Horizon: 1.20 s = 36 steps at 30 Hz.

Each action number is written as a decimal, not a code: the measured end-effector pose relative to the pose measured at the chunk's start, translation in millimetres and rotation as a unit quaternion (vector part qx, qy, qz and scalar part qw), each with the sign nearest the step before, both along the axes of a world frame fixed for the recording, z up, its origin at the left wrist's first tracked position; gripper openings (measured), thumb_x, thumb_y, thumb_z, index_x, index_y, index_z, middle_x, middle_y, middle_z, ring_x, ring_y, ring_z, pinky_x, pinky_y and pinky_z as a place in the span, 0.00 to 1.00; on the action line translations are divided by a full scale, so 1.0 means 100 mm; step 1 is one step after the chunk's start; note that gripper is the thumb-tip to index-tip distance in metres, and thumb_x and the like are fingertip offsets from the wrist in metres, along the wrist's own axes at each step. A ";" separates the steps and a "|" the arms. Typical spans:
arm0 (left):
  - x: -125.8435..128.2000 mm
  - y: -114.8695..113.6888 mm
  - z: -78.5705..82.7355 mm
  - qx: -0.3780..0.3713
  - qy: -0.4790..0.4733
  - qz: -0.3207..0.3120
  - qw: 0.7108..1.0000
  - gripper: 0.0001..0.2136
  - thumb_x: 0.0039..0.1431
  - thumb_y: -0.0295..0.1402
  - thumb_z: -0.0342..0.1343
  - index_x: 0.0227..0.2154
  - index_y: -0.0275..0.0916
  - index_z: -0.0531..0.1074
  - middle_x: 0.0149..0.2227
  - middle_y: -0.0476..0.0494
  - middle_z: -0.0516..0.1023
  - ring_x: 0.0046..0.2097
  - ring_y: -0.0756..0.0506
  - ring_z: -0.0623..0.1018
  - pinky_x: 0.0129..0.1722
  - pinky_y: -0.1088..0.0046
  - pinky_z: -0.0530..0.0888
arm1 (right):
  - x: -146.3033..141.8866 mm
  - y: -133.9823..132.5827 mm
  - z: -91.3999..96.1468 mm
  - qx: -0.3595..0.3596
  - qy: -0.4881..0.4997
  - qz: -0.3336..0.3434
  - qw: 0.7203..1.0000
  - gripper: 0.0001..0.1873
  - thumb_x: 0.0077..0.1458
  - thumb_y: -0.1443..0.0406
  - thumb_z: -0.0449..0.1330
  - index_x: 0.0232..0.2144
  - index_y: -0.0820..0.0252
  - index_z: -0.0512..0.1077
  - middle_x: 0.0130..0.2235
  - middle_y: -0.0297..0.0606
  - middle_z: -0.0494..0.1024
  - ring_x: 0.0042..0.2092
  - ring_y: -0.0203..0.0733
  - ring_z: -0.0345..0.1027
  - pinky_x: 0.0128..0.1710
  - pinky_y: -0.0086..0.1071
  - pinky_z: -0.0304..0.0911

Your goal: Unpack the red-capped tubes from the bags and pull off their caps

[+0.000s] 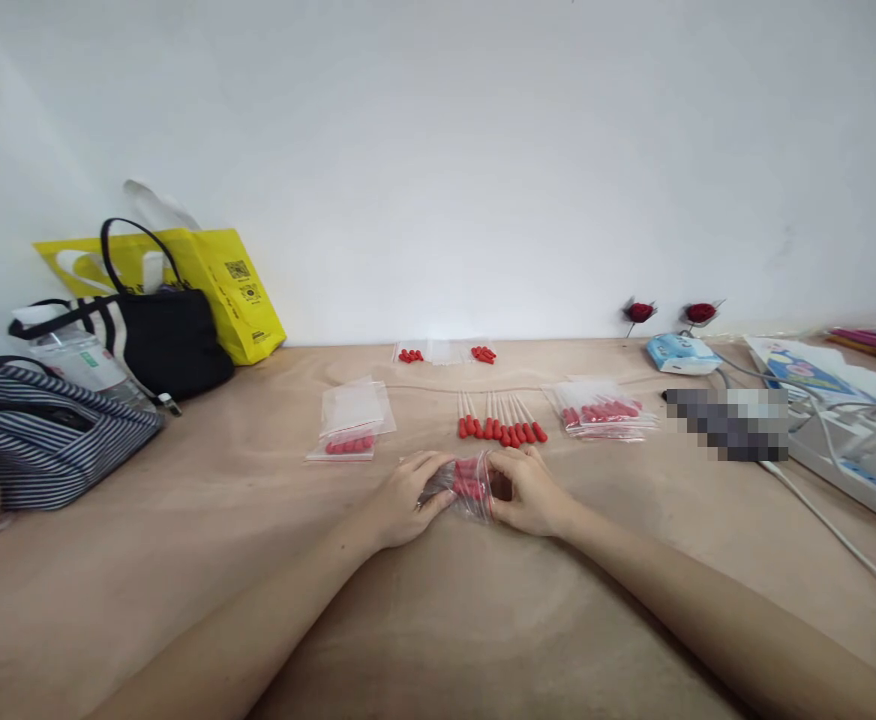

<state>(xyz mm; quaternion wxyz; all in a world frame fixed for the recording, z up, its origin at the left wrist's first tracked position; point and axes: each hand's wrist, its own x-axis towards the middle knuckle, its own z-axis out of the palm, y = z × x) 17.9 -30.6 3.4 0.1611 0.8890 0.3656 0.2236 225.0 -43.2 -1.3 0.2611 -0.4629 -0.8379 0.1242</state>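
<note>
Between my two hands is a clear zip bag (471,487) with several red-tipped sticks inside, held just above the table. My left hand (410,497) pinches its left end. At the end with the red zip line, my right hand (528,492) grips with thumb and fingers. Just beyond lies a row of several loose red-tipped white sticks (502,425). To the left rests a stack of clear zip bags (352,420) with red tips showing. Another stack of filled zip bags (603,408) lies to the right.
Near the wall lie small bags with red pieces (438,352). A striped bag (70,425), a black handbag (175,340) and a yellow bag (247,300) stand left. At right are a tissue pack (682,353), a power strip (858,470), cables and two red roses (700,313).
</note>
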 end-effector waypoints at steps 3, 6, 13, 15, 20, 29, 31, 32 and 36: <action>0.00 0.00 0.00 0.004 -0.004 -0.002 1.000 0.16 0.56 0.33 0.48 0.48 0.39 0.61 0.49 0.43 0.68 0.50 0.45 0.67 0.50 0.67 0.64 | -0.02 0.00 -0.03 0.020 0.000 -0.007 1.000 0.05 0.45 0.64 0.58 0.24 0.60 0.65 0.25 0.31 0.70 0.32 0.36 0.62 0.33 0.30 0.45; 0.00 0.01 -0.01 0.006 -0.004 -0.001 1.000 0.16 0.56 0.33 0.49 0.48 0.39 0.62 0.48 0.43 0.68 0.50 0.45 0.68 0.50 0.67 0.64 | -0.05 0.01 -0.06 0.046 -0.007 -0.025 0.999 0.05 0.46 0.65 0.56 0.22 0.60 0.65 0.24 0.31 0.70 0.30 0.35 0.61 0.33 0.30 0.44; -0.02 0.02 -0.03 -0.008 0.017 0.022 1.000 0.18 0.56 0.36 0.49 0.49 0.39 0.62 0.50 0.42 0.67 0.52 0.44 0.67 0.51 0.65 0.64 | 0.12 0.03 -0.04 0.043 0.003 -0.013 0.999 0.04 0.44 0.65 0.58 0.22 0.60 0.65 0.23 0.30 0.70 0.29 0.34 0.62 0.35 0.31 0.47; -0.03 0.02 -0.03 -0.011 0.027 0.032 0.999 0.18 0.56 0.38 0.49 0.49 0.39 0.62 0.51 0.42 0.67 0.53 0.43 0.66 0.52 0.64 0.64 | 0.20 0.04 -0.02 0.029 0.007 0.003 1.000 0.03 0.44 0.65 0.57 0.24 0.60 0.66 0.25 0.31 0.71 0.30 0.35 0.62 0.35 0.31 0.49; -0.02 0.01 -0.02 -0.009 0.034 0.037 0.999 0.18 0.56 0.38 0.49 0.49 0.39 0.63 0.51 0.42 0.67 0.53 0.43 0.66 0.52 0.64 0.63 | 0.31 0.07 -0.03 0.023 0.015 0.068 0.997 0.09 0.43 0.64 0.60 0.31 0.58 0.69 0.32 0.35 0.72 0.35 0.38 0.63 0.36 0.32 0.53; -0.02 0.01 -0.02 -0.010 0.027 0.032 0.999 0.17 0.56 0.38 0.49 0.48 0.39 0.64 0.51 0.41 0.68 0.52 0.43 0.66 0.51 0.63 0.64 | 0.26 0.09 -0.11 0.042 0.039 0.061 0.997 0.06 0.47 0.66 0.58 0.32 0.59 0.70 0.29 0.36 0.72 0.33 0.38 0.62 0.35 0.31 0.56; -0.02 0.01 -0.02 -0.013 0.029 0.032 0.999 0.17 0.56 0.38 0.49 0.48 0.39 0.64 0.51 0.41 0.67 0.53 0.43 0.66 0.52 0.63 0.63 | 0.26 0.09 -0.09 0.046 0.027 0.062 0.997 0.05 0.47 0.67 0.57 0.31 0.59 0.70 0.28 0.35 0.72 0.33 0.38 0.62 0.35 0.32 0.55; -0.02 0.01 -0.01 -0.015 0.030 0.032 0.999 0.17 0.56 0.38 0.49 0.48 0.39 0.64 0.51 0.41 0.67 0.53 0.43 0.66 0.52 0.63 0.63 | 0.27 0.09 -0.08 0.045 0.020 0.065 0.997 0.05 0.47 0.67 0.58 0.31 0.59 0.70 0.28 0.35 0.72 0.33 0.38 0.62 0.36 0.32 0.55; -0.03 0.00 0.00 -0.022 0.037 0.037 0.998 0.18 0.56 0.39 0.49 0.48 0.39 0.64 0.52 0.41 0.67 0.53 0.43 0.66 0.52 0.62 0.63 | 0.40 0.09 0.01 0.016 0.018 0.084 0.996 0.03 0.46 0.66 0.57 0.27 0.59 0.69 0.27 0.34 0.72 0.32 0.37 0.63 0.36 0.33 0.56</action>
